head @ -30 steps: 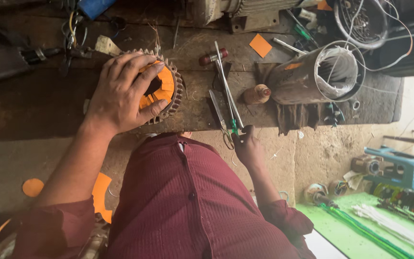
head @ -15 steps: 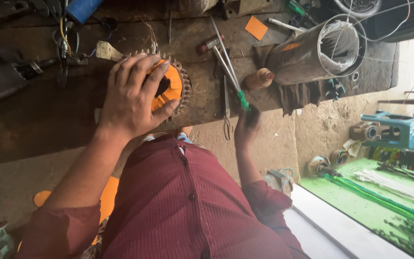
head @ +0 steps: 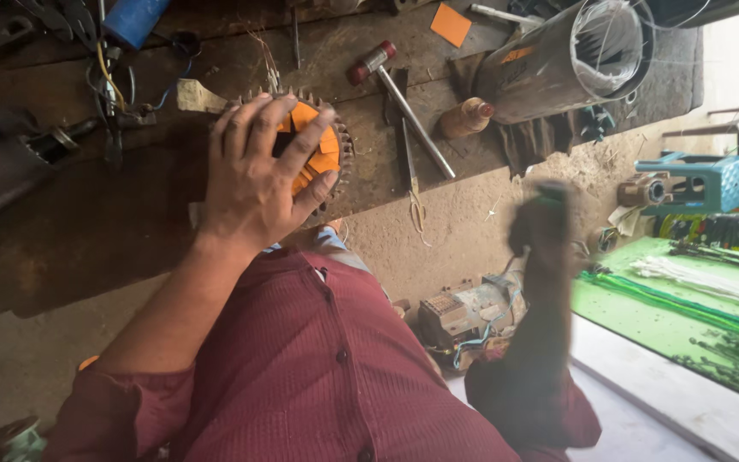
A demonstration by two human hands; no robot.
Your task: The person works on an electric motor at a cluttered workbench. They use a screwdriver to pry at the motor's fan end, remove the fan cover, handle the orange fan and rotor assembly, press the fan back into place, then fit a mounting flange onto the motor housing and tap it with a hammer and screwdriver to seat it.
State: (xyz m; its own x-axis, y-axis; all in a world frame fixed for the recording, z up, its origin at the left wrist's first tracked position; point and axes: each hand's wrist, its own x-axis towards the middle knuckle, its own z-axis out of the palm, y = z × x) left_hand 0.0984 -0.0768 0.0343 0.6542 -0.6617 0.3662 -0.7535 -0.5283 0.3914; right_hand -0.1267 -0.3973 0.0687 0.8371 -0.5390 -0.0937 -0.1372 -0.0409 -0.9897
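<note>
The left hand (head: 258, 175) lies spread, palm down, on a round toothed metal core lined with orange insulation (head: 322, 150) at the near edge of the dark wooden desk (head: 87, 222). The right hand (head: 543, 227), raised off the desk, is blurred; it seems closed around something green-tipped, though I cannot tell. A red-headed hammer (head: 399, 98) lies just beside the core.

Maroon ribbed button-up shirt (head: 318, 376) with sleeves rolled up.
</note>
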